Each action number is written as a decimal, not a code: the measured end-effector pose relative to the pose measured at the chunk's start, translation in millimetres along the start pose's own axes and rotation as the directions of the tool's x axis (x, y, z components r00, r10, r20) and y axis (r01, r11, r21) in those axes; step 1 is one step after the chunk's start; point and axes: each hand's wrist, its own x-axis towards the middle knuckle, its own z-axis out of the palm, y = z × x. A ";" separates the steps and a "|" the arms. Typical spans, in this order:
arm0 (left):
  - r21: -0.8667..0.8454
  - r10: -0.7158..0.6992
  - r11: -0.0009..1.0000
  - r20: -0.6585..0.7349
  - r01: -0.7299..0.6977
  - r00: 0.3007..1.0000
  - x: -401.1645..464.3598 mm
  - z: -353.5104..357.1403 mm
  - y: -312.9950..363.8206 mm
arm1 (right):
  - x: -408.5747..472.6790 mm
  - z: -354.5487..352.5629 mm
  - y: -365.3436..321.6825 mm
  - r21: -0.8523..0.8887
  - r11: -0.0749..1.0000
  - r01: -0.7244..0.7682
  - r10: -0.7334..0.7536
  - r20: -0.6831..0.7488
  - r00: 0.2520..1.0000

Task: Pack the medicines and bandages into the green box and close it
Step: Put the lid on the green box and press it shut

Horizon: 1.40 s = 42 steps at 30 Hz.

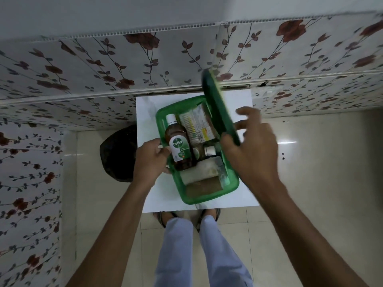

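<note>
Nearest, two legs in pale blue trousers [186, 245] and sandalled feet [165, 217] are seen on a glossy cream tiled floor [310, 183], standing just before a small white square table [165, 195].

On that table a translucent green rectangular plastic box [187, 198] is set at a slant, open at the top. At its near end a tan-brown bandage roll [202, 187] is laid, with a white gauze roll [199, 170] just beyond it. Along the left side a brown Dettol bottle with white cap and green-and-white label [179, 146] is laid on its side, cap pointing away. Beside it a small white-capped bottle [209, 150] is seen, and at the far end a printed medicine carton [196, 125] is placed.

The left hand [150, 160] is set against the left wall of the box, fingers curled over the rim next to the Dettol bottle.

The right hand [252, 148] is raised over the right side of the box; a dark green plastic lid [217, 108] is pinched at its near edge between thumb and fingers, the remaining fingers spread loosely. The lid is held nearly on edge, tilted up and away, above the right rim of the box.

Left of the table a dark round object [118, 152] is seen on the floor. Farthest, wall panels with a red-flower and vine pattern [103, 63] are seen.
</note>
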 end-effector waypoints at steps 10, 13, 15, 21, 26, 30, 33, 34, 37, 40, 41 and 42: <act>-0.124 -0.004 0.992 0.084 0.014 0.996 1.8 -3.7 -0.9 | -5.9 44.3 10.1 -0.201 0.956 0.215 -0.153 0.287 0.946; -0.177 -0.006 0.984 0.048 0.015 0.999 -1.0 -0.7 -1.8 | 10.6 31.2 20.0 -0.245 0.949 0.200 -0.132 0.266 0.955; -0.196 -0.021 0.980 0.028 0.026 0.999 -2.4 1.1 -0.4 | 21.5 28.8 26.7 -0.301 0.941 0.152 -0.061 0.292 0.954; -0.257 -0.052 0.964 0.045 0.062 0.998 -9.4 0.1 3.7 | 27.8 33.6 33.2 -0.208 0.978 0.011 0.072 0.384 0.920; -0.228 0.000 0.974 0.048 0.011 0.999 -11.2 2.9 5.3 | 1.3 50.6 20.3 -0.213 0.977 0.027 0.047 0.335 0.941; -0.195 0.027 0.981 0.065 -0.014 0.997 -11.3 2.5 3.8 | -9.8 60.4 15.1 -0.217 0.976 -0.032 0.089 0.257 0.962; -0.174 0.047 0.984 0.066 -0.035 0.997 -9.2 2.1 0.5 | -12.7 63.0 15.8 -0.209 0.977 -0.037 0.086 0.231 0.969; -0.164 0.053 0.986 0.062 -0.042 0.997 -8.5 2.7 -0.5 | -14.0 63.0 15.6 -0.210 0.977 -0.027 0.075 0.223 0.972; -0.143 0.060 0.988 0.047 -0.052 0.997 -7.9 4.0 -3.2 | -18.5 62.1 14.2 -0.226 0.974 0.005 0.044 0.211 0.977; -0.082 0.081 0.994 0.022 -0.079 0.996 -9.2 5.2 -2.7 | -18.7 62.5 14.8 -0.259 0.966 0.018 0.041 0.219 0.975; -0.052 0.097 0.994 0.008 -0.097 0.995 -9.9 5.6 -1.5 | -17.4 62.5 14.9 -0.265 0.964 0.019 0.045 0.231 0.972; -0.026 0.115 0.993 -0.004 -0.115 0.993 -10.1 6.0 -0.1 | -15.4 62.3 15.5 -0.269 0.963 0.019 0.051 0.249 0.967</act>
